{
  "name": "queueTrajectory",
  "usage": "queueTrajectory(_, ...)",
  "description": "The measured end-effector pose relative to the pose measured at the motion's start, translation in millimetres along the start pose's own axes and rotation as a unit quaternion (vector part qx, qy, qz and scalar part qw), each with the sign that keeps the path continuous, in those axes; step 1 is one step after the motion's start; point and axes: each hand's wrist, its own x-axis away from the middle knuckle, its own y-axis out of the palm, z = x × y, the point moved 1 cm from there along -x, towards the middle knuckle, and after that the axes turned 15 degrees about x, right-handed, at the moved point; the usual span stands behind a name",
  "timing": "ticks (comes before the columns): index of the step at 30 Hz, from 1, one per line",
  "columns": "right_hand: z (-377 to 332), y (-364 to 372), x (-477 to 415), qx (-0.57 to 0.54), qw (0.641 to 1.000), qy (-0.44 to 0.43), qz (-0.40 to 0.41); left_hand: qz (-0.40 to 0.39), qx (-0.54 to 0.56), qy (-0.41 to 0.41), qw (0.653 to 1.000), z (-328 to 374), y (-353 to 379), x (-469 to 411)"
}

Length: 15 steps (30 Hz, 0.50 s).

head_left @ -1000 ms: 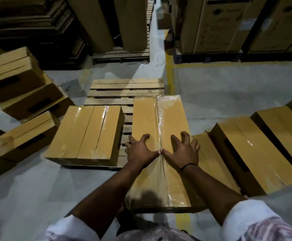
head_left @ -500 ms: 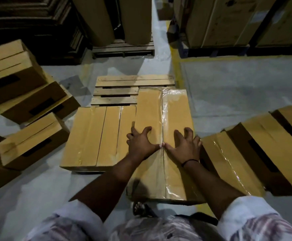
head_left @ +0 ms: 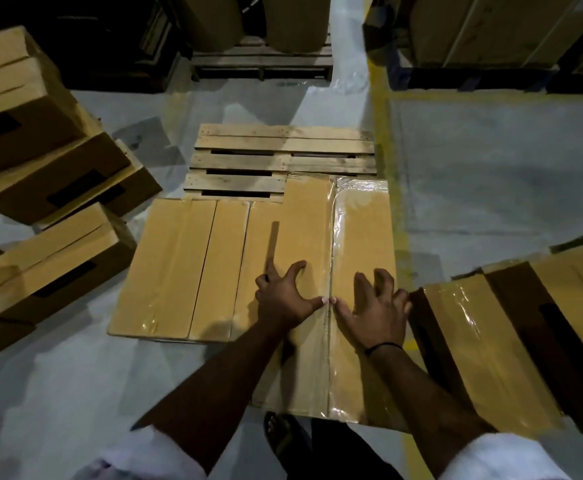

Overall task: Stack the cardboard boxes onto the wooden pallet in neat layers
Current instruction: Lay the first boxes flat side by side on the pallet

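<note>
Two boxes lay side by side, touching, on the one pallet [head_left: 283, 143] at frame centre. Three bare slats showed beyond them. The left box [head_left: 175, 268] sat square. The right box [head_left: 363, 223] was longer in view, and its near end reached further toward the bottom of the frame.

Both grips lay flat on the right box's top, released, holding nothing. The left grip [head_left: 283, 299] and right grip [head_left: 375, 306] had their fingers spread, with the thumb tips almost meeting over the taped centre seam. A black band [head_left: 383, 348] circled the right wrist.

At least four more boxes [head_left: 51, 261] lay tilted at the left edge, and at least two [head_left: 484, 355] leaned at lower right. A second pallet [head_left: 262, 62] at top centre carried two brown rolls [head_left: 293, 19].
</note>
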Motion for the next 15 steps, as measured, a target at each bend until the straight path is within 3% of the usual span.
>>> queueTrajectory(5, -4, 45, -35, -0.002, 1.000, -0.017, -0.019, -0.017, 0.045, -0.040, 0.998, -31, 27, -42)
queueTrajectory(15, 0, 110, -96, 0.006, 1.000, -0.012, -0.005, -0.017, 0.058, -0.037, 0.997, -61, 71, -110)
